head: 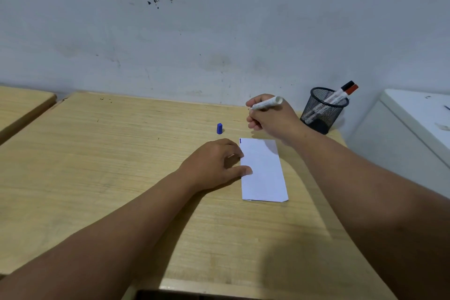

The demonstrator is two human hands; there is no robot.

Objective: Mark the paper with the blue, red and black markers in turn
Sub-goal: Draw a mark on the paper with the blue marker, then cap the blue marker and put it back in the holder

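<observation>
A folded white paper [263, 170] lies on the wooden desk [109, 165], with a short blue mark [240, 140] at its top left corner. My left hand [214, 165] rests flat beside the paper, thumb and fingertips pressing its left edge. My right hand [270, 117] hovers above the paper's far edge, shut on an uncapped white-bodied marker [266, 103]; its tip is hidden by my fingers. The blue cap [219, 128] stands upright on the desk, left of my right hand. A black-capped marker [341, 91] and a red-capped marker [347, 94] stand in the mesh cup.
The black mesh pen cup [322, 111] stands at the desk's back right corner, close to my right hand. A white cabinet [409, 134] is to the right of the desk. Another wooden desk [22, 105] adjoins on the left. A grey wall rises behind.
</observation>
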